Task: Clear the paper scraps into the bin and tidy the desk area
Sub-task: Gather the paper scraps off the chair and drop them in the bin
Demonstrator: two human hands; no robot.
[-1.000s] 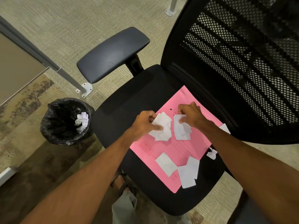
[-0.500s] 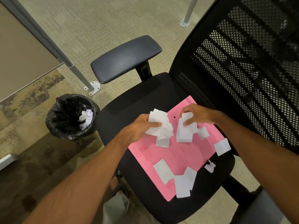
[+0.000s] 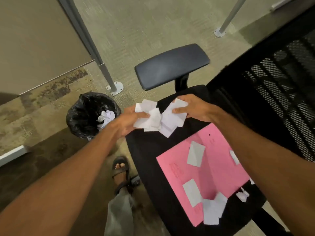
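My left hand [image 3: 127,120] grips a bunch of white paper scraps [image 3: 150,116] above the left edge of the black chair seat [image 3: 144,150]. Beside it, my right hand [image 3: 192,108] holds a second bunch of white scraps [image 3: 172,121]; the two bunches touch. The bin [image 3: 85,114], lined with a black bag, stands on the floor just left of my left hand and has crumpled paper [image 3: 105,118] inside. Several loose scraps [image 3: 195,155] lie on a pink sheet [image 3: 216,169] on the seat, and a small crumpled piece [image 3: 242,195] rests at the sheet's right edge.
The chair's armrest [image 3: 172,65] is beyond my hands and its mesh back [image 3: 276,86] is at the right. Desk legs with floor plates [image 3: 115,87] [image 3: 219,33] stand on the carpet. My sandalled foot [image 3: 120,171] is between bin and chair.
Both hands lifted their bunches of scraps off the pink sheet and carried them left toward the bin. The view swung left, so the chair sits further right.
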